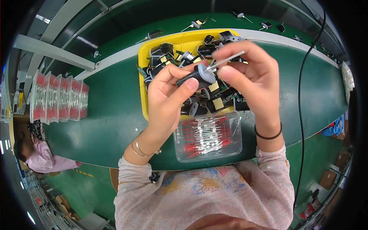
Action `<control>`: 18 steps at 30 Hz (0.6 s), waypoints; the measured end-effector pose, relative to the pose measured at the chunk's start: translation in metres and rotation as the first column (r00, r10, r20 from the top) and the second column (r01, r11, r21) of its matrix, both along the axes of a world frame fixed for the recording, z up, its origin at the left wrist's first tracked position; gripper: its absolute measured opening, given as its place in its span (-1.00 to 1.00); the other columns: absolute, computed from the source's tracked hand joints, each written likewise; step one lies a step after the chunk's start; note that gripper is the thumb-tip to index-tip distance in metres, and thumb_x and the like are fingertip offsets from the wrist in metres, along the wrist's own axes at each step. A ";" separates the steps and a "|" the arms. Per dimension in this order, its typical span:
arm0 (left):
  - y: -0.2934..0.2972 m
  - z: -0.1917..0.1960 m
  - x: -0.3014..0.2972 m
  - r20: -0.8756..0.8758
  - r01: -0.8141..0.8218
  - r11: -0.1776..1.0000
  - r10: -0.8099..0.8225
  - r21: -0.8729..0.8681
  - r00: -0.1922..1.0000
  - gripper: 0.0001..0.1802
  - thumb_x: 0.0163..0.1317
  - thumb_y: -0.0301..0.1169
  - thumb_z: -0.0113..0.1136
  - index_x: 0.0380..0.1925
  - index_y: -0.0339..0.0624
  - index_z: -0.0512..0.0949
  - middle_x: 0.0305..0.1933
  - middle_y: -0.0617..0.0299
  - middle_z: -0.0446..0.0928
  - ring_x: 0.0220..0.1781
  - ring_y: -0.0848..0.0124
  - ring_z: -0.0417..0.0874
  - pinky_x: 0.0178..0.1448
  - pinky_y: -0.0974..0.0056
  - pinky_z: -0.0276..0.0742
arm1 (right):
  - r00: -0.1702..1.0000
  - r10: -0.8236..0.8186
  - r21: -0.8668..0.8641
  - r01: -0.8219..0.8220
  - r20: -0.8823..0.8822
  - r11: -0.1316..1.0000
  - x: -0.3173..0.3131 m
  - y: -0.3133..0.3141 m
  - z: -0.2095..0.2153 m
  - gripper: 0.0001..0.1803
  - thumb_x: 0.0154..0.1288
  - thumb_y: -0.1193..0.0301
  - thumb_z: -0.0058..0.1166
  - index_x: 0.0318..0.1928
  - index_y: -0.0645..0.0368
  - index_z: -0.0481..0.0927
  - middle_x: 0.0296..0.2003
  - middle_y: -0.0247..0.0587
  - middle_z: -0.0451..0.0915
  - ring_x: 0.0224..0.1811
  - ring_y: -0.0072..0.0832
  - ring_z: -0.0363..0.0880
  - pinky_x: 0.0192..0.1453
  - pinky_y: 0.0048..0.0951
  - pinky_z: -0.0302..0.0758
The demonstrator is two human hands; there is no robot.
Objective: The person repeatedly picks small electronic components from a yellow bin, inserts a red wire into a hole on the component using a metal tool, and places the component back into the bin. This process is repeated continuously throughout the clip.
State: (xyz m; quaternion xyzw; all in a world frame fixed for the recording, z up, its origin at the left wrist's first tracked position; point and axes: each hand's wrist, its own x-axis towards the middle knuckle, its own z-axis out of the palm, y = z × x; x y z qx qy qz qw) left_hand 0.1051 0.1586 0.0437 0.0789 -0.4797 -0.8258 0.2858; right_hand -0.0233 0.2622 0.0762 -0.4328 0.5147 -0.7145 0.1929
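One green bench (115, 88): curves across the whole view, a pale rail (276, 37) along its far edge.
Beyond the rail: a green strip (222, 25), scattered with small black parts (197, 24).
Room: green floor (86, 188), cardboard cartons (327, 179) at the right, a person in pink (46, 159) at the left.
Yellow tray (143, 96): heaped with black assemblies (165, 48), partly hidden by the hands above it.
Clear box (237, 142): on the bench just nearer than the tray, filled with red-and-white wires (207, 134).
Stacked clear boxes (59, 97): at the bench's left end, similar contents.
Black cable (301, 96): hangs before the bench's right side, cutting across the view.
Left hand (166, 88): grips a black cylindrical part (197, 73) with a grey cap (209, 76), over the tray.
Right hand (253, 73): fingers and thumb curl around the pale rod (234, 56) projecting from that cap; whether they pinch it, I cannot tell.
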 end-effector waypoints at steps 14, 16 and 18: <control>-0.006 0.004 0.003 -0.155 -0.005 0.962 -0.039 -0.274 0.987 -0.86 0.05 -0.54 0.18 -0.37 -0.30 0.47 0.13 -0.11 0.31 0.13 0.25 0.37 0.21 0.20 0.25 | 0.918 -0.042 -0.122 -0.007 -0.395 0.992 0.009 -0.004 -0.016 -0.54 -0.15 0.46 0.30 -0.14 0.29 0.52 -0.18 -0.12 0.52 -0.15 -0.34 0.51 -0.10 -0.39 0.48; -0.013 0.004 0.004 -0.125 -0.036 0.881 -0.026 -0.472 0.992 -0.86 0.02 -0.50 0.21 -0.39 -0.27 0.50 0.13 -0.05 0.29 0.19 0.26 0.28 0.24 0.20 0.17 | 0.784 -0.111 -0.124 0.044 -0.611 0.991 0.006 -0.001 -0.020 -0.52 -0.22 0.45 0.32 -0.17 0.25 0.56 -0.27 -0.14 0.59 -0.26 -0.32 0.57 -0.19 -0.39 0.49; -0.011 0.009 0.006 -0.012 -0.006 0.895 0.001 -0.447 1.000 -0.82 -0.03 -0.39 0.26 -0.43 -0.21 0.52 0.05 0.04 0.31 0.17 0.29 0.24 0.24 0.19 0.08 | 0.715 -0.174 -0.167 0.081 -0.677 0.983 0.007 -0.001 -0.017 -0.58 -0.23 0.50 0.29 -0.21 0.25 0.58 -0.34 -0.16 0.60 -0.31 -0.33 0.58 -0.21 -0.40 0.51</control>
